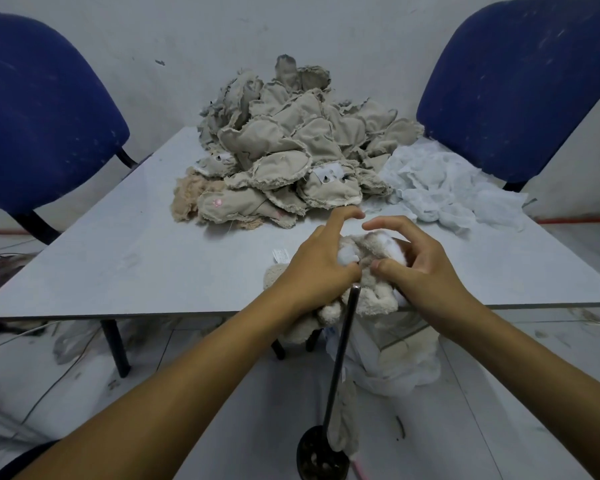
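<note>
Found at near edge of worktop [136,258]: soft toy [374,299] gripped by left hand [321,265] and right hand [420,268], thumbs pinching fabric round white filling [392,249]; judged light, limp, squashy, best held by cloth beside the opening.

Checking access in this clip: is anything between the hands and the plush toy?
Nothing visible: the left hand and right hand both hold the plush toy directly. The black rod stands beneath it, not between.
</note>
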Demonstrator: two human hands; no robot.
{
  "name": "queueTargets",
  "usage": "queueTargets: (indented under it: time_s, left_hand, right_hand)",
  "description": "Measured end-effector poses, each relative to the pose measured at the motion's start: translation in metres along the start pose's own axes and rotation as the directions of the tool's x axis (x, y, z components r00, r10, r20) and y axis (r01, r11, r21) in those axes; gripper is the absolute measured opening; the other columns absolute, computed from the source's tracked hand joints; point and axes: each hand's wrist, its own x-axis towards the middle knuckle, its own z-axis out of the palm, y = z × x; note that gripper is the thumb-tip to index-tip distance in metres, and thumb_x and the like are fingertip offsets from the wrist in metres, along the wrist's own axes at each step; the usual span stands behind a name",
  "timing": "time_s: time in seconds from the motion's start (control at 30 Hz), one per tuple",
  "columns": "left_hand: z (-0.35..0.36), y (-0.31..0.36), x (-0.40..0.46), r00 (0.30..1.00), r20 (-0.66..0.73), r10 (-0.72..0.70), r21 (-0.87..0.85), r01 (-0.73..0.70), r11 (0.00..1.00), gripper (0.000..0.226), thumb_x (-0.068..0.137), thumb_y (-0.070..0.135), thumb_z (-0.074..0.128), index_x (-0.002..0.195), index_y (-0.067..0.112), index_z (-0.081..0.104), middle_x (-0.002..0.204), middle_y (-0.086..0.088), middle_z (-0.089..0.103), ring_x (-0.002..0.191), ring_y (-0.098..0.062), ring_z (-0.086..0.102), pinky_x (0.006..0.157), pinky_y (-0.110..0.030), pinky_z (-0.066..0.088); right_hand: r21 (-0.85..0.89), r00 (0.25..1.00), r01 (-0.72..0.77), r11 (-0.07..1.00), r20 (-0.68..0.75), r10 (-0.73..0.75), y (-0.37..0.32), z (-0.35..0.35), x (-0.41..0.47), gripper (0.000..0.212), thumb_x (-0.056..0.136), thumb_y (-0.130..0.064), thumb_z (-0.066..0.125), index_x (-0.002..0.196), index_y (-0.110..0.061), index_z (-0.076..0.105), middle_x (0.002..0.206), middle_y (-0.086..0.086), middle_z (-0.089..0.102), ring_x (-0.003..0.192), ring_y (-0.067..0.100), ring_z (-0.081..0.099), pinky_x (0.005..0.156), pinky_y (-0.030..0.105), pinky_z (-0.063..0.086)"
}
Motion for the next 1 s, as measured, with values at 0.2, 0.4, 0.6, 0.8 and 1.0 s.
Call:
queueTargets:
  time_s: [0.2,0.4,0.6,0.8,1.0]
  left_hand:
    - [0.001,-0.004,-0.005,0.997,-0.076,0.000,0.032,0.003,0.999,0.047,0.081,0.019,0.063,0.124,0.035,0.054,0.112,0.001,0.059,0.101,-0.018,0.057,0.083,-0.034,0.050]
    - [0.016,-0.004,-0.004,0.941,-0.296,0.167,0.363,-0.051,0.930,0.033,0.088,0.020,0.060,0.120,0.030,0.056,0.104,0.001,0.053,0.089,-0.026,0.056,0.073,-0.041,0.050]
    - [0.009,0.000,0.007,0.994,-0.099,-0.037,0.143,0.051,0.988,0.045,0.076,0.029,0.059,0.120,0.037,0.054,0.113,0.002,0.055,0.101,-0.021,0.057,0.088,-0.043,0.051]
    - [0.001,-0.001,0.008,0.991,-0.040,-0.130,-0.263,0.116,0.958,0.036,0.065,0.014,0.064,0.093,0.035,0.062,0.096,-0.006,0.063,0.080,-0.030,0.065,0.073,-0.045,0.055]
    - [0.010,-0.003,0.011,0.974,-0.220,-0.056,-0.051,0.046,0.998,0.034,0.074,0.004,0.063,0.081,0.032,0.044,0.097,-0.009,0.049,0.075,-0.014,0.046,0.051,-0.015,0.033]
  right_hand:
    - [0.018,1.000,-0.004,1.000,0.004,0.004,0.000,0.000,0.002,0.043,0.079,-0.002,0.063,0.111,-0.031,0.066,0.081,0.007,0.071,0.067,0.016,0.065,0.059,0.023,0.051]
    - [0.011,1.000,0.017,1.000,0.003,-0.017,0.003,0.002,0.002,0.048,0.081,0.017,0.056,0.113,-0.017,0.064,0.050,-0.017,0.053,0.042,-0.001,0.045,0.045,0.009,0.038]
    - [0.030,0.998,0.030,0.999,-0.057,-0.028,0.004,0.001,-0.002,0.053,0.084,0.012,0.059,0.124,-0.023,0.058,0.065,-0.008,0.065,0.056,0.002,0.059,0.054,0.015,0.048]
    - [0.088,0.997,0.014,0.996,-0.081,-0.007,0.007,-0.002,0.002,0.068,0.077,0.004,0.061,0.130,-0.037,0.051,0.085,0.016,0.059,0.067,0.019,0.058,0.057,0.028,0.050]
    - [0.132,0.998,0.014,0.991,-0.062,-0.006,0.007,-0.002,0.003,0.061,0.078,0.019,0.052,0.119,-0.025,0.059,0.079,0.010,0.051,0.052,0.009,0.048,0.046,0.019,0.042]
